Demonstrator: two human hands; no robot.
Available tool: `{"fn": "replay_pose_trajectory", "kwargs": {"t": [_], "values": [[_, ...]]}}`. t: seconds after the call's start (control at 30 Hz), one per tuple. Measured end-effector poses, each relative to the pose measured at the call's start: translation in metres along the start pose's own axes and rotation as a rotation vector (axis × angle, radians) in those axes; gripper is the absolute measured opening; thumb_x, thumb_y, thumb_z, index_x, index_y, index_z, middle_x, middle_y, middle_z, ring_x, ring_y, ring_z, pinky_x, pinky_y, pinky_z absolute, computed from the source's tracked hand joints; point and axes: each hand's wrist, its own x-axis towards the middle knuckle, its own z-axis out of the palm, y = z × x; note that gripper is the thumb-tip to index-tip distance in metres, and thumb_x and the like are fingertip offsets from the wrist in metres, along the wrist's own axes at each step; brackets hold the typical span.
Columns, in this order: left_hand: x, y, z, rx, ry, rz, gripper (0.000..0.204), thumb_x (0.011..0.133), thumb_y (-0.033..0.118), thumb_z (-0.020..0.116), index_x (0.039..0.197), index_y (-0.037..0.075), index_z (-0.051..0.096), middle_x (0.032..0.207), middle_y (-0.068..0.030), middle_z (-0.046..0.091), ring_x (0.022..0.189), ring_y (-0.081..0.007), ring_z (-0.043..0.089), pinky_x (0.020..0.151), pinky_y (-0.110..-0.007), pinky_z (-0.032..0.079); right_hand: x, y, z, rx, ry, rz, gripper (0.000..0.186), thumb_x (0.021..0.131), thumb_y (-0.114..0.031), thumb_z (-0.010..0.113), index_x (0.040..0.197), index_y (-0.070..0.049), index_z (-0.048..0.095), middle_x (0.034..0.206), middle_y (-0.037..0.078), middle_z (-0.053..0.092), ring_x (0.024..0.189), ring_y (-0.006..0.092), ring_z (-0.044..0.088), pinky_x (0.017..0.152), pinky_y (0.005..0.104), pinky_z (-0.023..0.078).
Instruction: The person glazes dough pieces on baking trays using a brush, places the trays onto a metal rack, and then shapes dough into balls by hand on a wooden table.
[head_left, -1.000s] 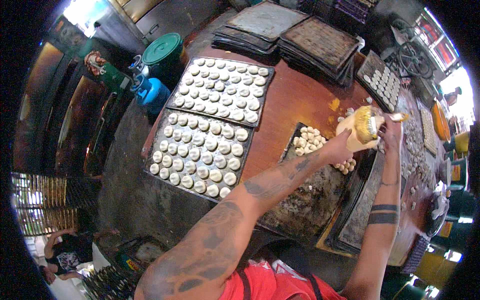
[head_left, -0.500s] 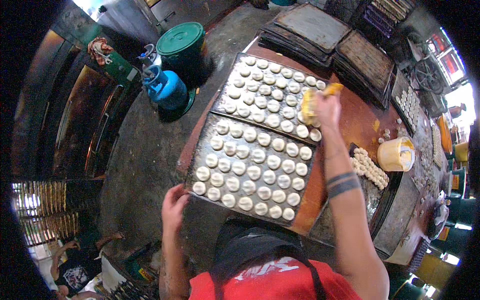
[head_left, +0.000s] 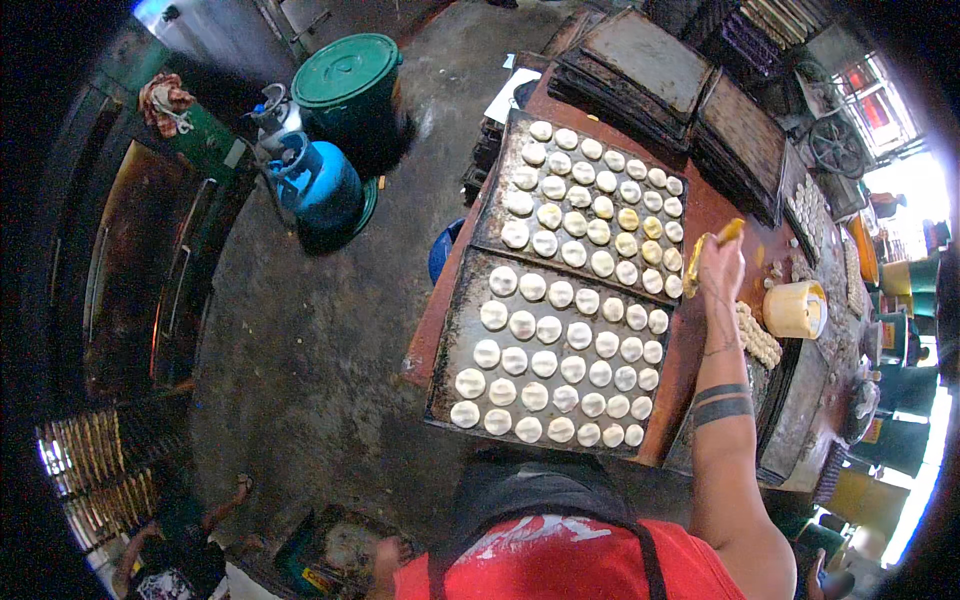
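Observation:
My right hand [head_left: 720, 272] is closed round the handle of a yellow pastry brush [head_left: 694, 266], just past the right edge of the far baking tray [head_left: 487, 238]. Rows of round, pale dough pieces [head_left: 515, 234] cover that tray. Several toward its right middle have a yellow, wet-looking coat. Nearer to me, a second baking tray [head_left: 445, 345] carries rows of plain white dough rounds [head_left: 544, 362]. My left hand [head_left: 390, 553] is low beside my body, away from both trays, its fingers too unclear to read.
A yellowish bucket [head_left: 795, 309] stands right of my hand, beside a cluster of dough pieces [head_left: 757, 335]. Dark trays are stacked [head_left: 640, 55] at the table's far end. On the floor at left are a blue gas cylinder [head_left: 325, 190] and a green lidded bin [head_left: 345, 75]. Another person [head_left: 175, 550] is at lower left.
My right hand has swept the brush off the far tray to its right side; some dough there now shows yellow. My left hand has left the near tray's corner. The whole view has shifted.

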Motion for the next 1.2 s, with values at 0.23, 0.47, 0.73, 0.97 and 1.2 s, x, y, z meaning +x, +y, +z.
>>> {"fn": "replay_pose_trajectory", "kwargs": {"t": [0.23,0.47,0.73,0.97,1.2], "values": [[0.053,0.169,0.012,-0.333,-0.021,0.204,0.014,0.097,0.021,0.063,0.102,0.008,0.066,0.08,-0.0046,0.064,0.072,-0.0208,0.065,0.065,-0.038,0.053,-0.142,-0.212,0.101,0.321,-0.281,-0.585,0.025,0.096,-0.017,0.058,0.119,-0.007,0.061,0.108,0.022,0.068,0.097,0.0401,0.067,0.082,0.0528,0.052],[0.092,0.128,-0.009,-0.455,-0.038,0.231,0.021,0.098,0.019,0.064,0.115,0.006,0.064,0.095,-0.0052,0.069,0.081,-0.0208,0.068,0.071,-0.037,0.056,-0.053,-0.104,0.076,0.39,-0.376,0.025,0.05,0.084,-0.045,0.075,0.1,0.003,0.073,0.092,0.024,0.075,0.085,0.037,0.075,0.074,0.0472,0.057],[0.085,0.05,-0.027,0.481,0.015,0.413,0.018,0.098,0.019,0.064,0.106,0.005,0.07,0.098,-0.0076,0.07,0.083,-0.0215,0.068,0.071,-0.037,0.057,0.048,-0.102,0.082,0.699,-0.31,0.372,0.051,0.099,-0.049,0.05,0.114,-0.004,0.07,0.092,0.023,0.073,0.082,0.04,0.067,0.074,0.049,0.051],[0.057,0.196,-0.008,-0.333,-0.04,0.127,0.032,0.095,0.017,0.064,0.125,0.004,0.061,0.097,-0.0071,0.069,0.084,-0.0207,0.067,0.072,-0.035,0.054,-0.006,-0.223,0.168,0.341,-0.388,-0.346,0.05,0.096,-0.047,0.056,0.106,0.0,0.071,0.097,0.028,0.072,0.098,0.0426,0.07,0.087,0.049,0.053],[0.057,0.147,0.004,-0.102,-0.151,0.239,0.021,0.097,0.018,0.06,0.111,0.007,0.07,0.096,-0.0087,0.071,0.085,-0.0219,0.067,0.076,-0.035,0.054,0.16,0.022,0.086,0.152,0.049,-0.059,0.05,0.086,-0.036,0.072,0.122,-0.004,0.059,0.095,0.021,0.075,0.087,0.0348,0.074,0.08,0.0459,0.058]]}}
